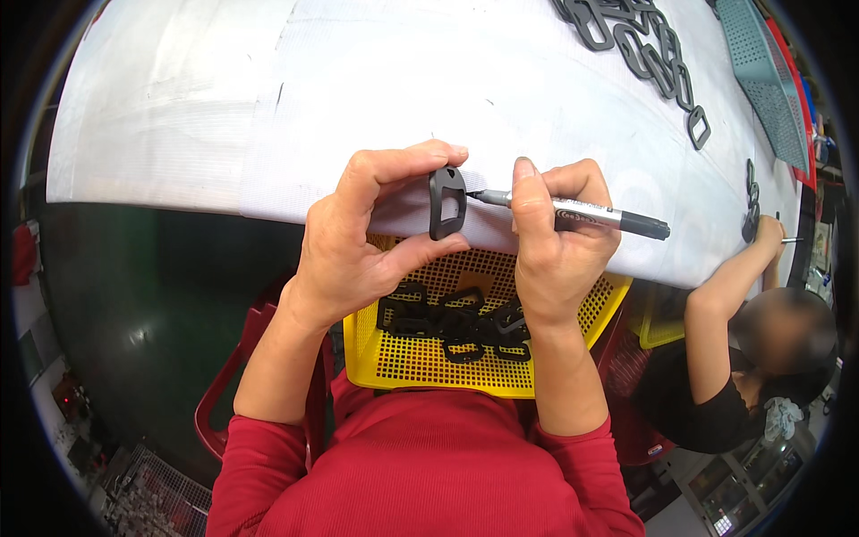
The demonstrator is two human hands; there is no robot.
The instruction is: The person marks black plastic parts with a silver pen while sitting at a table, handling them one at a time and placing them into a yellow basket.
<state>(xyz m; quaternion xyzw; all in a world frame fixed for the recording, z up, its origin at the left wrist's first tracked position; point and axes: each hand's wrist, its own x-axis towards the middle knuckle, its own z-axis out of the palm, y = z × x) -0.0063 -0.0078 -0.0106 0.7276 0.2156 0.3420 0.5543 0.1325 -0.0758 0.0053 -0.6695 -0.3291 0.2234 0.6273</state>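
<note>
Between thumb and fingers, my left hand [353,234] grips a small black frame-shaped part [436,204] by its two ends, upright. The part has a squarish opening and a small hole near its top. A grey marker pen [586,215] with a black end is pinched in my right hand [562,233]. Its dark tip points left and sits at or just beside the part's right edge; I cannot tell whether it touches. Below my hands, a yellow perforated basket [447,380] holds several similar black parts [461,322].
A white-covered table [358,107] lies ahead. Several black parts [658,63] are strewn at its far right, near a blue-grey perforated basket [761,80]. To the right a co-worker [707,385] in black reaches onto the table by more parts [752,201]. A red chair [237,367] stands left.
</note>
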